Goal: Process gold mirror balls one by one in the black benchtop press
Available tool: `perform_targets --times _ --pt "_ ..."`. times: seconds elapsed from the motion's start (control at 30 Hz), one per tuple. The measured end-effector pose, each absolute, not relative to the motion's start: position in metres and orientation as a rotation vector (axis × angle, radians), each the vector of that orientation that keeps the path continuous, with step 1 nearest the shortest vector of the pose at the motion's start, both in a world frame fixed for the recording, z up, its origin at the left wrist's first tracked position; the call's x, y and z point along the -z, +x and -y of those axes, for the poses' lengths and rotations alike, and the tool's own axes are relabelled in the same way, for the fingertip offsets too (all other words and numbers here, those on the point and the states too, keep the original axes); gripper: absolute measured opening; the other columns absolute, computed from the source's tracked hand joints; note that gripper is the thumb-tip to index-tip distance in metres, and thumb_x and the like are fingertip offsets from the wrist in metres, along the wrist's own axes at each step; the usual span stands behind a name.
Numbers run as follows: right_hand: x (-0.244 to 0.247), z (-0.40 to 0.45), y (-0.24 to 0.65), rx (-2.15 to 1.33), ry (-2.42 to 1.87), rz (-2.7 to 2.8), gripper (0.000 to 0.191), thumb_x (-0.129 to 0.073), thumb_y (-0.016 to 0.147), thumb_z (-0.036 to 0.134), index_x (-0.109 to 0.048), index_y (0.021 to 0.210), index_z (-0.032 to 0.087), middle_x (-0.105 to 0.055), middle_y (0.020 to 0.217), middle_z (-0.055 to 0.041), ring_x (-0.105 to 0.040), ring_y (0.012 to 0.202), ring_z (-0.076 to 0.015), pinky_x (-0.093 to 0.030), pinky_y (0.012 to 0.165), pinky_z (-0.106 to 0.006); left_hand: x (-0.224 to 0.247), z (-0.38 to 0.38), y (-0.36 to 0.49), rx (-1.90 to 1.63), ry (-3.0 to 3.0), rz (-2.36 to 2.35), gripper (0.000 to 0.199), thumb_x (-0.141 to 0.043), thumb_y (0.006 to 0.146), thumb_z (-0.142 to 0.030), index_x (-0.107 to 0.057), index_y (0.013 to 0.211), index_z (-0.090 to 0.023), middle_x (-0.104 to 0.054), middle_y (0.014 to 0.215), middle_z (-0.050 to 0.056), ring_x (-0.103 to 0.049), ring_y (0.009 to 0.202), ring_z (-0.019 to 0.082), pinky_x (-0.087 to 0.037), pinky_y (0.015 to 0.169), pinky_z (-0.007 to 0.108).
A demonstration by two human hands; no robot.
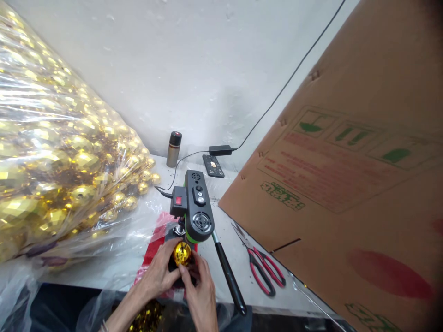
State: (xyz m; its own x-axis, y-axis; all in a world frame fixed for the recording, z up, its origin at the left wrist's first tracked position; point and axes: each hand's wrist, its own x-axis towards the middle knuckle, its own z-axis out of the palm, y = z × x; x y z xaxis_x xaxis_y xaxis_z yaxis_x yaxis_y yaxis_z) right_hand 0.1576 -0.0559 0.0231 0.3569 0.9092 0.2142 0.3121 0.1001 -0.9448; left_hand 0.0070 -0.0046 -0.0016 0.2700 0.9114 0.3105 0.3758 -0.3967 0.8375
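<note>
Between my two hands is a shiny gold ball [182, 253], at the foot of a small black bench machine [199, 203] with round vents and a red switch. My left hand [162, 267] curls around the ball's left side, thumb at its lower edge. From the right, my right hand [200, 286] closes on it, with the thumb just below and the fingers partly hidden behind. A long black lever handle [230, 272] slants out from the machine, to the right of my right hand. Red plastic [154, 249] lies under the machine's base.
A clear bag [79, 161] full of gold balls fills the left. Red-handled scissors [259, 263] lie beside a large cardboard box [332, 184] on the right. Behind the machine are a flask [174, 150], a phone [213, 166] and a power adapter [220, 150] with its cable.
</note>
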Motion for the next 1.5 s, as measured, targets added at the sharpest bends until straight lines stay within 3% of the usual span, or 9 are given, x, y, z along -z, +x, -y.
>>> perform_targets --times 0.23,0.4,0.53,0.8,1.03,1.2,1.37,1.43,1.5 --pt "-0.007 0.069 0.157 -0.634 -1.450 1.068 0.052 -0.064 0.094 0.066 -0.077 0.116 0.022 -0.081 0.101 -0.0102 -0.079 0.089 -0.0235 -0.066 0.076 -0.030 -0.007 0.005 0.011 -1.024 1.934 -1.184 0.061 -0.074 0.078 -0.021 -0.061 0.138 -0.020 -0.072 0.135 0.017 -0.071 0.120 0.035 -0.058 0.105 0.056" --pt "-0.016 0.073 0.175 -0.590 -1.432 1.204 0.037 -0.064 0.098 0.055 -0.079 0.114 0.025 -0.081 0.106 -0.0084 -0.080 0.092 -0.0220 -0.065 0.077 -0.027 -0.013 0.003 0.010 -1.031 1.907 -1.244 0.052 -0.078 0.081 -0.031 -0.065 0.130 -0.022 -0.074 0.129 0.015 -0.072 0.112 0.035 -0.062 0.098 0.053" --pt "-0.024 0.077 0.190 -0.533 -1.491 1.195 0.034 -0.064 0.098 0.051 -0.078 0.118 0.027 -0.080 0.115 -0.0078 -0.079 0.103 -0.0222 -0.064 0.090 -0.028 -0.015 -0.001 0.012 -1.054 1.937 -1.246 0.051 -0.076 0.083 -0.032 -0.066 0.132 -0.022 -0.076 0.123 0.014 -0.072 0.109 0.034 -0.061 0.095 0.053" --pt "-0.060 0.079 0.206 -0.388 -1.395 1.215 0.029 -0.066 0.099 0.043 -0.080 0.112 0.022 -0.078 0.114 -0.0109 -0.079 0.097 -0.0217 -0.067 0.084 -0.028 -0.017 -0.003 0.011 -1.011 1.978 -1.205 0.050 -0.082 0.081 -0.034 -0.070 0.128 -0.024 -0.074 0.129 0.013 -0.070 0.112 0.035 -0.059 0.099 0.052" --pt "-0.116 0.082 0.182 -0.025 -1.296 1.267 0.027 -0.062 0.100 0.020 -0.073 0.125 0.022 -0.076 0.121 -0.0158 -0.076 0.104 -0.0245 -0.067 0.076 -0.033 -0.014 0.000 0.018 -1.082 1.883 -1.299 0.038 -0.078 0.084 -0.035 -0.072 0.120 -0.024 -0.079 0.110 0.009 -0.072 0.101 0.032 -0.061 0.091 0.049" --pt "-0.132 0.070 0.175 0.042 -1.182 1.412 0.039 -0.064 0.103 0.042 -0.063 0.138 0.025 -0.073 0.129 -0.0150 -0.073 0.117 -0.0275 -0.067 0.087 -0.041 -0.014 -0.002 0.021 -1.056 1.907 -1.322 0.037 -0.078 0.082 -0.034 -0.072 0.117 -0.023 -0.078 0.106 0.010 -0.071 0.098 0.032 -0.060 0.090 0.049" --pt "-0.150 0.053 0.177 0.135 -1.004 1.525 0.029 -0.063 0.104 0.038 -0.070 0.125 0.020 -0.078 0.106 -0.0098 -0.077 0.092 -0.0210 -0.064 0.074 -0.033 -0.014 -0.002 0.023 -0.973 1.908 -1.369 0.035 -0.076 0.081 -0.033 -0.071 0.114 -0.022 -0.076 0.100 0.009 -0.069 0.094 0.032 -0.058 0.087 0.048" --pt "-0.158 0.045 0.175 0.162 -0.894 1.575 0.018 -0.058 0.106 0.031 -0.071 0.107 0.018 -0.075 0.088 -0.0047 -0.073 0.076 -0.0150 -0.059 0.065 -0.026 -0.015 -0.001 0.024 -0.953 1.906 -1.373 0.034 -0.075 0.082 -0.034 -0.070 0.113 -0.022 -0.075 0.100 0.009 -0.068 0.094 0.032 -0.057 0.087 0.047" --pt "-0.161 0.040 0.171 0.171 -0.833 1.568 0.026 -0.051 0.108 0.025 -0.062 0.086 0.019 -0.065 0.073 0.0007 -0.063 0.061 -0.0099 -0.052 0.058 -0.022 -0.016 -0.001 0.024 -0.939 1.903 -1.373 0.033 -0.075 0.082 -0.033 -0.069 0.113 -0.022 -0.075 0.101 0.009 -0.068 0.095 0.032 -0.057 0.087 0.047"
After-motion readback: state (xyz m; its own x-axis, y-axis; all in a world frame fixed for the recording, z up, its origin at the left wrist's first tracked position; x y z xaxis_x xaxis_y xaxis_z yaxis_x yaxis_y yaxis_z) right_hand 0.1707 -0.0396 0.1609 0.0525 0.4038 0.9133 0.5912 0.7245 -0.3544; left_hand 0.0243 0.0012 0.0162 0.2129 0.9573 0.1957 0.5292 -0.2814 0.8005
